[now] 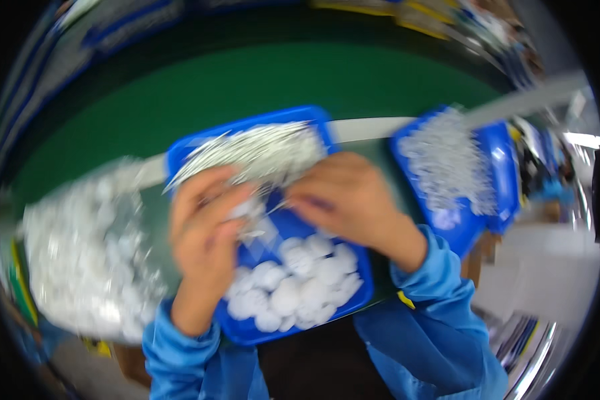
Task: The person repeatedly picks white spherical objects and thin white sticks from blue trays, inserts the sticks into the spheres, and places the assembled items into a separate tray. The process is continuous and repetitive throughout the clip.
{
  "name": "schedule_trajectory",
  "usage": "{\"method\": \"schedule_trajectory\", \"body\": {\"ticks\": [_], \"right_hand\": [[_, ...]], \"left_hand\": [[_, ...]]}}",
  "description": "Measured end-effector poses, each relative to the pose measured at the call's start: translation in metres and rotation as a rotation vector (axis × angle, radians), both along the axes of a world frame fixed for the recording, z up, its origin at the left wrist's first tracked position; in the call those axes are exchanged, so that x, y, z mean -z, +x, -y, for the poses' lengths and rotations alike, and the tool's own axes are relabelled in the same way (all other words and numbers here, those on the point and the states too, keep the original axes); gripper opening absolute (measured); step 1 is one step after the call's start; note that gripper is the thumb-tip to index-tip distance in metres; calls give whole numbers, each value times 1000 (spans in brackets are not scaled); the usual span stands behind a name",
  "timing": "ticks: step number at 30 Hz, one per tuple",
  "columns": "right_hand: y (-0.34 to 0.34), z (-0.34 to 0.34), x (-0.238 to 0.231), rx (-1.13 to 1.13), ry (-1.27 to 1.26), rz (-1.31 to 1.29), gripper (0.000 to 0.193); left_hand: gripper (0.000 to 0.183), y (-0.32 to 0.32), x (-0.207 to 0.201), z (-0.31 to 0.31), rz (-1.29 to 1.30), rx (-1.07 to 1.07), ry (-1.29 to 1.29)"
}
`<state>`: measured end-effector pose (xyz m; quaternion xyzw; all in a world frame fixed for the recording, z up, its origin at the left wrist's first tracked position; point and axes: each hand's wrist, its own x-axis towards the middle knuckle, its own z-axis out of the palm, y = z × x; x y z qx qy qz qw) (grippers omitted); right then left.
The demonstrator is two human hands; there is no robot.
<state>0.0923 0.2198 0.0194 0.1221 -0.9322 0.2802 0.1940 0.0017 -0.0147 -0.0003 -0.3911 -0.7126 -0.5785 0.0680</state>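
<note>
A blue tray (233, 330) lies in front of me under both hands. Its far part holds a heap of thin silvery metal pins (257, 150), and round white plastic pieces (300, 283) fill the near part. My left hand (207, 233), blurred, has its fingers curled round a small white piece (249, 210) over the middle of the tray. Across from it my right hand (350, 200) is pinched, its fingertips close to the white piece. A thin silvery pin shows at those fingertips, though blur hides its exact shape.
To the left sits a clear plastic bag (90, 253) full of white pieces. Another blue tray (447, 227) on the right holds many small clear-white parts (447, 160), with a blue container (503, 173) beside it. Beyond stretches a green surface (300, 80) with a pale strip (367, 128) across it.
</note>
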Motion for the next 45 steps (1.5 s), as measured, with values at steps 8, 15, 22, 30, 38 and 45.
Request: {"method": "schedule_trajectory", "body": {"ticks": [8,15,22,30,38,45], "right_hand": [[8,30,25,50,612,-68,13],[4,8,17,33,-99,36,16],[-18,19,7,-78,-543,-19,14],[-32,27,19,0,-342,-100,20],[-24,26,21,22,-383,4,26],[-23,28,26,93,-407,18,18]], "left_hand": [[38,-6,32,22,372,-145,-20],[34,-2,21,12,554,-142,15],[34,-5,30,12,428,-94,4],[31,0,1,4,644,39,192],[35,2,17,1,506,-96,72],[39,0,8,-3,321,-168,-40]]}}
